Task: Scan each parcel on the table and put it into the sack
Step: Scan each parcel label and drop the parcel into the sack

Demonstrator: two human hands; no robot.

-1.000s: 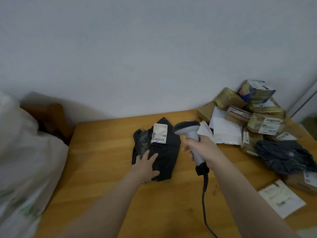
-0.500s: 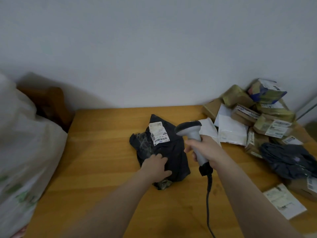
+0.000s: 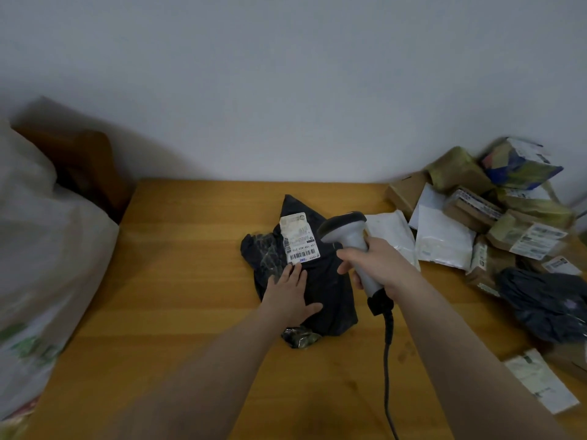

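A black plastic parcel point(image 3: 330, 287) lies in the middle of the wooden table point(image 3: 178, 281), its white barcode label point(image 3: 298, 238) facing up. My left hand point(image 3: 290, 292) presses flat on the parcel just below the label, fingers straight. My right hand point(image 3: 379, 265) grips the handle of a grey barcode scanner point(image 3: 347, 231); the scanner's head hangs just right of the label. The scanner's black cable point(image 3: 387, 360) runs down toward me. A white sack point(image 3: 41, 274) bulges at the table's left edge.
A heap of parcels point(image 3: 495, 217) fills the back right corner: brown boxes, white mailers and a taped blue box. Another black bag point(image 3: 546, 303) lies at the right edge, with a flat labelled packet point(image 3: 540, 379) nearer me. A brown chair back point(image 3: 82, 163) stands behind the sack.
The black parcel has turned so its label tilts toward the scanner. My left hand went from curled at the parcel's near edge to flat just under the label. The scanner stayed beside the label.
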